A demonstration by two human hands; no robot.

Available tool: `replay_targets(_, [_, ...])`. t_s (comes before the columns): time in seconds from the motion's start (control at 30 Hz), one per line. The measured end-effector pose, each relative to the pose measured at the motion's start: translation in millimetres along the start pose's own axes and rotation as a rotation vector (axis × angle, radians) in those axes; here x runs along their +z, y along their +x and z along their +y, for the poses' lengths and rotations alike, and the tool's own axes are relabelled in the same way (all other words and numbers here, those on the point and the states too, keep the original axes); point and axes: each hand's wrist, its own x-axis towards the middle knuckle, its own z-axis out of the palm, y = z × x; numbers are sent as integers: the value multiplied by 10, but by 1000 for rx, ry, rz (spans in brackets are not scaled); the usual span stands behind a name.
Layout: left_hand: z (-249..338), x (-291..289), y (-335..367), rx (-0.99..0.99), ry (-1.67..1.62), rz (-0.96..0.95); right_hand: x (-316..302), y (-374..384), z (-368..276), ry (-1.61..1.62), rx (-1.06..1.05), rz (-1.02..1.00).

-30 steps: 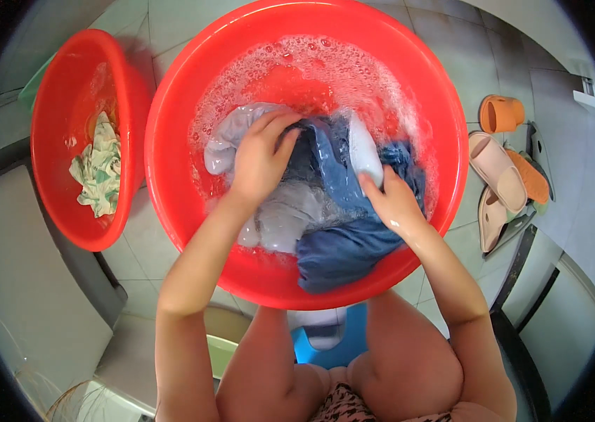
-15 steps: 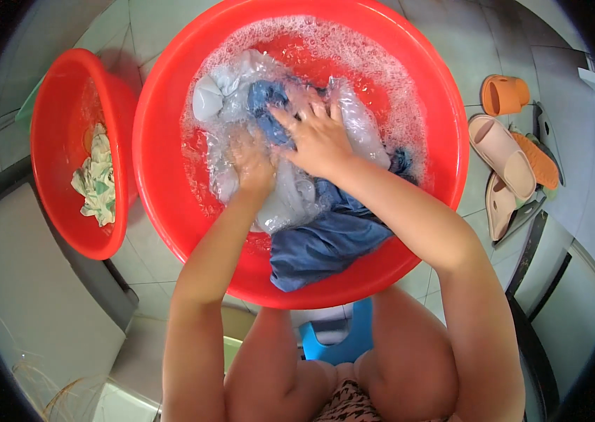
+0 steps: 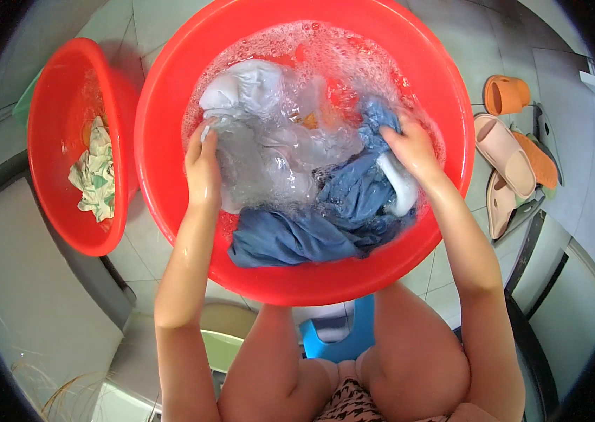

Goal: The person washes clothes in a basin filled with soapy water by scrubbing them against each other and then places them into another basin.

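A large red basin (image 3: 445, 91) holds foamy water and soaking clothes. At the left side of the basin, my left hand (image 3: 204, 169) is closed on the edge of a wet white garment (image 3: 248, 88), whose pale cloth spreads under the water. My right hand (image 3: 413, 146), on the right side, grips a bunched end of a blue garment (image 3: 287, 235), thumb on top and fingers partly hidden. The rest of that blue cloth lies across the near part of the basin. A small white piece of cloth (image 3: 399, 186) shows below my right hand.
A smaller red basin (image 3: 44, 141) on the left contains a cream-and-green patterned cloth (image 3: 97, 176). Pink slippers (image 3: 505, 155) and orange slippers (image 3: 507, 95) lie on the tiled floor at right. A blue stool (image 3: 343, 344) is beneath me; a green basin (image 3: 220, 350) stands near my left leg.
My hands have moved apart from the basin's middle, the left one leftward and the right one rightward. Blue cloth has shifted right with my right hand, and the white cloth has spread out.
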Motion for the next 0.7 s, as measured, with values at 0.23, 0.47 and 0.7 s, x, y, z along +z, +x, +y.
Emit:
replay_targets(0.23, [-100, 61, -259, -79, 213, 83, 286, -239, -917, -182, -405, 179])
replay_targets(0.47, [-269, 346, 32, 334, 1236, -277, 1114, 430, -1115, -295, -496, 131])
replay_targets(0.7, [-575, 253, 349, 263, 313, 123, 1375, 495, -849, -6, -309, 65])
